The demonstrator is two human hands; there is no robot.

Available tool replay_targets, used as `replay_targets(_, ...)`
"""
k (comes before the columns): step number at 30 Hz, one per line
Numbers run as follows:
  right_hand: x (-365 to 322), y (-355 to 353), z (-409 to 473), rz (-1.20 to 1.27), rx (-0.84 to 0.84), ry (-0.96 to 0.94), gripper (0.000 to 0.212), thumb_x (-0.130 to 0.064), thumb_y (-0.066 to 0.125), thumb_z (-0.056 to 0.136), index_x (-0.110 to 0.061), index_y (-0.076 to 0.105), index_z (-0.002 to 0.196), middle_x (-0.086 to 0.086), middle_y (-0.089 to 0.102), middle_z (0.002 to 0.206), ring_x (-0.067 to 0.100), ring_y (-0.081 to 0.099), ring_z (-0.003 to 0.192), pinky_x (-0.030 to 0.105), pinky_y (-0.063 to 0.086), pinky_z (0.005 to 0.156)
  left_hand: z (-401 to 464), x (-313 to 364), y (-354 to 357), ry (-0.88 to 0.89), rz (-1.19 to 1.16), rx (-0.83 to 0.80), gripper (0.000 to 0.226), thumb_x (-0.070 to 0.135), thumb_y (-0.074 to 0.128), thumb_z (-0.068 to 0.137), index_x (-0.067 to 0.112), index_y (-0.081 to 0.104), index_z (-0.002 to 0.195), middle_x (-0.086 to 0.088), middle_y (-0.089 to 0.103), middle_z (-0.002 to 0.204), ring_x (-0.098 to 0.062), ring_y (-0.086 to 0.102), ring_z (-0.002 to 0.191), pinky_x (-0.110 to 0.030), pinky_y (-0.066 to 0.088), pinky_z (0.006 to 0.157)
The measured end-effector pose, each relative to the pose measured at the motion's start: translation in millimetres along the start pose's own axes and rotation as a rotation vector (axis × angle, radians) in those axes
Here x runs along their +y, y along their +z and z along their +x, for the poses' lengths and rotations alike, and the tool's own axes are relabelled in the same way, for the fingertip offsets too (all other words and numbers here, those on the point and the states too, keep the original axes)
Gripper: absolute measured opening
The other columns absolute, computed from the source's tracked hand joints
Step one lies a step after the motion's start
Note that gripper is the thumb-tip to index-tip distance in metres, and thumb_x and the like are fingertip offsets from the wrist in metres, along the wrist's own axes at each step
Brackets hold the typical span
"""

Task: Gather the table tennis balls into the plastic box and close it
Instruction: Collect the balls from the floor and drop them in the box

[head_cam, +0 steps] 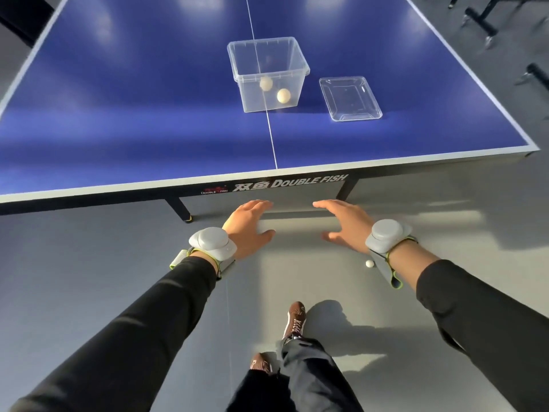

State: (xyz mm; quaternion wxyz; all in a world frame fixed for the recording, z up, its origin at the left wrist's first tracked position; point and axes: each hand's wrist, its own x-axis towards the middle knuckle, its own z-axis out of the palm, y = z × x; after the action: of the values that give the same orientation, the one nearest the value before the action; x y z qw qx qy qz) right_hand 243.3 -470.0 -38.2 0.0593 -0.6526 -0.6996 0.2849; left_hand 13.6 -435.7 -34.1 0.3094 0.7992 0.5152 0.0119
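Note:
A clear plastic box (292, 59) stands open on the blue table tennis table (118, 114), on the white centre line. Inside it lie two pale table tennis balls, one (266, 83) at the left and one (283, 95) nearer the front. The box's clear lid (350, 98) lies flat on the table just right of it. A white ball (369, 263) rests on the grey floor, beside my right wrist. My left hand (248, 228) and my right hand (344, 226) hover below the table's near edge, palms facing each other, fingers spread, holding nothing.
The table's near edge carries a black rail with the words DOUBLE FISH (306, 182). Black table legs (181, 209) stand under it. My brown shoes (295, 319) are on the grey floor below. Black furniture legs (481, 22) stand at the far right.

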Motion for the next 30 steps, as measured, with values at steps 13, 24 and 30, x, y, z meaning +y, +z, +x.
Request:
replay_targets(13, 81.8, 29.4, -55.9, 0.062, 0.053, 0.098, 0.061, -0.023, 0.069, 0.082, -0.015, 0.042, 0.136, 0.005, 0.046, 0.143, 0.024, 0.045, 0.130, 0.028, 0.033, 0.106, 18.8, 38.5, 89.2, 0.100, -0.023, -0.058, 0.060, 0.030, 0.060, 0.088, 0.017, 0.036, 0.142, -0.001, 0.039, 0.149, -0.020, 0.038, 0.136, -0.027, 0.031, 0.110)
replay_targets(24, 276.1, 138.2, -41.4, 0.326, 0.165, 0.299, 0.056, -0.014, 0.075, 0.075, -0.008, 0.052, 0.125, 0.009, 0.057, 0.127, 0.024, 0.056, 0.115, 0.028, 0.041, 0.097, 132.0, 79.2, 284.5, 0.102, -0.108, -0.052, 0.052, 0.028, 0.058, 0.089, 0.018, 0.044, 0.138, 0.001, 0.048, 0.143, -0.018, 0.046, 0.131, -0.024, 0.034, 0.107)
replay_targets(30, 399.7, 239.4, -24.5, 0.393, 0.141, 0.411, 0.052, -0.013, 0.073, 0.076, -0.012, 0.054, 0.124, 0.004, 0.059, 0.127, 0.015, 0.056, 0.115, 0.013, 0.035, 0.089, 198.7, 74.5, 434.8, 0.091, -0.120, -0.162, 0.053, 0.031, 0.055, 0.090, 0.022, 0.040, 0.140, 0.004, 0.044, 0.146, -0.015, 0.045, 0.131, -0.023, 0.034, 0.107)
